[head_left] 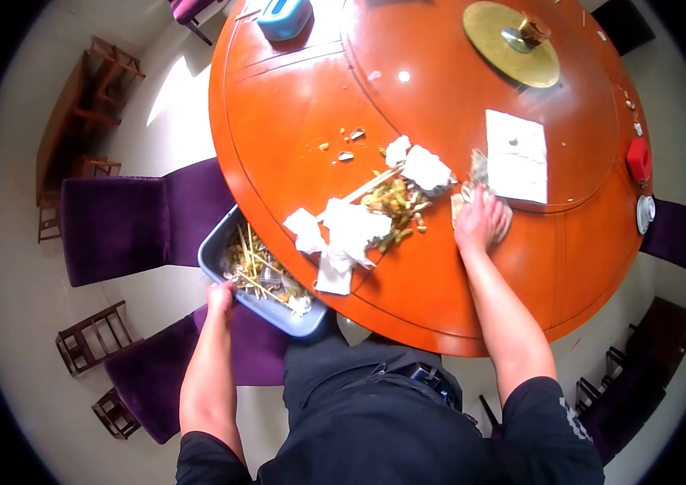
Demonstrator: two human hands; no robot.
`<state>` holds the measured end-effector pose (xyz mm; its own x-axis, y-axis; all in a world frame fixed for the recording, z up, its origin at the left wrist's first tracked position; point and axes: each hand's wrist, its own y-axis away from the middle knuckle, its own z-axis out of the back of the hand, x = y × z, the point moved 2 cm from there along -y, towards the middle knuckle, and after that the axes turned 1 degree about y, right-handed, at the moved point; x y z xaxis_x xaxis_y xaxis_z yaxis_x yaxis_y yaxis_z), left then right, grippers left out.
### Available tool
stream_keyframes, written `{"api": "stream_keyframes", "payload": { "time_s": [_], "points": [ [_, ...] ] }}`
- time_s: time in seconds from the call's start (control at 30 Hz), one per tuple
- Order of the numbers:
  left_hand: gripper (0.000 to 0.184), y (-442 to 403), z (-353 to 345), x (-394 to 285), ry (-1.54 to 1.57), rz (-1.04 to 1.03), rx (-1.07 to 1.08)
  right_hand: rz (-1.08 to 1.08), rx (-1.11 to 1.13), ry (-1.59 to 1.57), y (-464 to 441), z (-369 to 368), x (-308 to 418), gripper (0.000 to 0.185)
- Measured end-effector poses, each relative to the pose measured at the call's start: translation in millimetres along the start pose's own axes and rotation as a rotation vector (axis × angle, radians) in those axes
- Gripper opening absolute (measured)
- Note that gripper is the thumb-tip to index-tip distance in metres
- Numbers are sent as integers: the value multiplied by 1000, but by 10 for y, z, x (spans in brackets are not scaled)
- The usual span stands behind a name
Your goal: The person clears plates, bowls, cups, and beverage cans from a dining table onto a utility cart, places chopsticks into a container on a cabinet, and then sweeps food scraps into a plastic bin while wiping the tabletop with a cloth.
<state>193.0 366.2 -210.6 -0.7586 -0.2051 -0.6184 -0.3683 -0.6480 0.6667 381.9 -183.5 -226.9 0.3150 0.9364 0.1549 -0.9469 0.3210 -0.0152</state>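
My left hand [220, 297] grips the near-left rim of a blue-grey tub [294, 324], held against the edge of the round table [408, 283]. Chopsticks, food scraps and crumpled tissue lie inside the tub. On the tabletop, my right hand [480, 218] is closed on a light, stained cloth [502, 225]. Left of that hand sits a heap of food scraps [398, 204] with chopsticks in it. White crumpled tissues [351, 230] lie around the heap. A white sheet of paper [517, 158] is flat just beyond the cloth.
A blue tissue box [285, 19] stands at the far left and a gold disc [505, 48] at the far right of the table. Near the right edge are a red container [639, 160] and white dishes [645, 213]. Purple chairs [113, 226] surround the table.
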Motion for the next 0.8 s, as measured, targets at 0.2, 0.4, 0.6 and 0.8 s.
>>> {"api": "stream_keyframes", "payload": {
  "time_s": [0.2,0.4,0.6,0.8],
  "points": [
    [8,50,-374,-190,-102,-20,186,145,69,-27,402,45,301,54],
    [9,240,-754,-48,-171,-20,300,208,135,-102,1078,93,824,55],
    [10,347,-978,-222,-250,-79,364,420,109,-209,1349,69,1364,45],
    [10,305,-1096,-305,-335,-103,387,818,129,-541,1524,334,1715,35]
  ]
}}
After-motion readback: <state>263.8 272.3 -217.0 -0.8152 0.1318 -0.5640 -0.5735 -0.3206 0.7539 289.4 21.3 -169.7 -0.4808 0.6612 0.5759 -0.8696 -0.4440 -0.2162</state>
